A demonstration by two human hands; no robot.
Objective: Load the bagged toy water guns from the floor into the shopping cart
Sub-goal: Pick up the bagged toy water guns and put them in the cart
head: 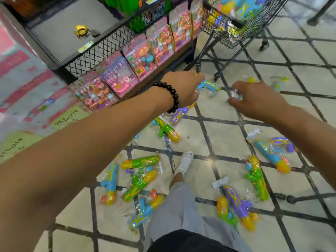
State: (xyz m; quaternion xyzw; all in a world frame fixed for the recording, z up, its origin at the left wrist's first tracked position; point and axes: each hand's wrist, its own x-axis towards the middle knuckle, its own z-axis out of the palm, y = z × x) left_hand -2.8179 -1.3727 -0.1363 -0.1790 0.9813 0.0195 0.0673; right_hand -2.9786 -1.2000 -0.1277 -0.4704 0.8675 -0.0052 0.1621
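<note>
floor [227,135]: tiled | bagged water guns [140,180] lying scattered on it | cart [234,35] standing on it

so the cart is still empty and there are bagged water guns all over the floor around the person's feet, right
Not quite. The head view shows the cart already holds several bagged water guns, so it is not empty. The rest stands: many bagged guns, such as a green one and a purple one, lie scattered on the floor around the person's feet.
</note>
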